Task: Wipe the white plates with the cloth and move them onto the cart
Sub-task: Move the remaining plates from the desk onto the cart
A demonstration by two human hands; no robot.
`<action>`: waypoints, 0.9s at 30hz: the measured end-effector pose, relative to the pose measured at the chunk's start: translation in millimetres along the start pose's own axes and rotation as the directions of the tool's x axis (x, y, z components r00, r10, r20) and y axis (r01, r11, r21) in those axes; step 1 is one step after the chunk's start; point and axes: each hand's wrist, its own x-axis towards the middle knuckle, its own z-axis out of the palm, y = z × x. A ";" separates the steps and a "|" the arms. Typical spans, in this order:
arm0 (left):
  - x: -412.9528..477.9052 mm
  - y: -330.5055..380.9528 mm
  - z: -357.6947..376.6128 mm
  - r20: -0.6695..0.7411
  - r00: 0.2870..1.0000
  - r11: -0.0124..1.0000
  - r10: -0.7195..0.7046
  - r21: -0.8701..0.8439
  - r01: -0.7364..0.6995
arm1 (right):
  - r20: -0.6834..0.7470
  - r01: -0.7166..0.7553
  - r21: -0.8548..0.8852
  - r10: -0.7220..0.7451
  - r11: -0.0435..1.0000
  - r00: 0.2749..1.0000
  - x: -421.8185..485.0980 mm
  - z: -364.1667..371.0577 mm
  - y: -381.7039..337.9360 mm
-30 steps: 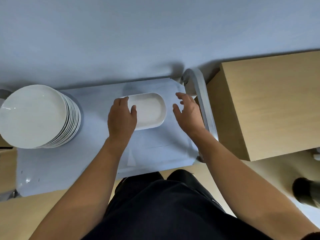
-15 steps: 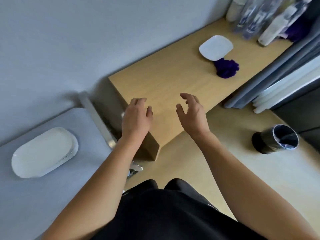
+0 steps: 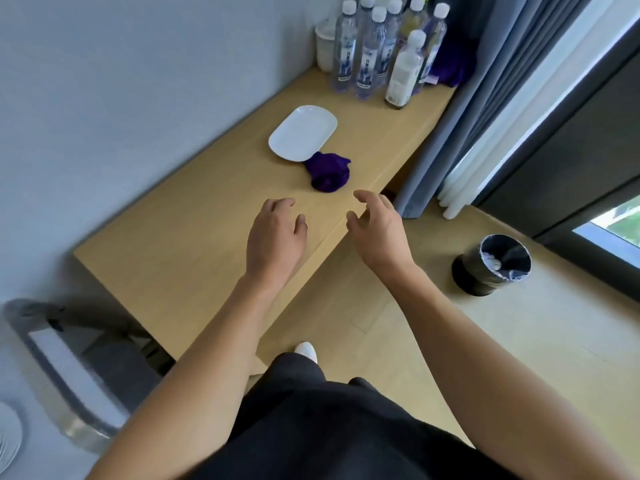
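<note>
A white oval plate [image 3: 302,132] lies on the wooden table [image 3: 194,244], with a crumpled purple cloth [image 3: 328,172] touching its near edge. My left hand [image 3: 275,237] hovers over the table short of the cloth, fingers loosely curled and holding nothing. My right hand [image 3: 379,230] is beside it above the table's front edge, fingers spread and empty. The grey cart [image 3: 65,375] shows at the lower left, blurred, with the rim of a white plate [image 3: 8,434] at the frame's edge.
Several water bottles [image 3: 375,46] and a white cup [image 3: 325,46] stand at the table's far end by a grey curtain [image 3: 485,98]. A black bin [image 3: 491,265] sits on the floor to the right. A wall runs along the table's left side.
My view has swung right from the cart to the table. Both hands left the oval plate on the cart and moved toward the cloth and plate on the table.
</note>
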 end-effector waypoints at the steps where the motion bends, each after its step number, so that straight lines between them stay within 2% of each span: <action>1: 14.2 1.3 5.1 -0.004 1.000 1.000 -0.002 -0.005 0.002 | 0.009 0.006 0.000 -0.006 1.000 1.000 14.0 0.5 1.6; 10: 148.1 -1.9 41.6 -0.011 0.994 0.993 -0.106 -0.050 0.106 | 0.116 0.053 -0.048 -0.047 0.997 0.992 163.1 15.3 8.9; 16: 199.1 -11.7 67.8 0.006 0.964 0.964 -0.266 -0.024 0.266 | 0.223 0.095 -0.062 -0.079 0.994 0.972 235.3 42.2 21.2; 21: 236.5 -17.7 90.5 -0.030 0.897 0.897 -0.442 -0.020 0.441 | 0.359 0.225 -0.079 -0.182 0.971 0.915 308.4 65.5 29.3; 27: 264.7 -10.2 113.8 -0.056 0.750 0.752 -0.659 -0.060 0.656 | 0.532 0.369 -0.041 -0.292 0.929 0.795 382.8 87.7 41.0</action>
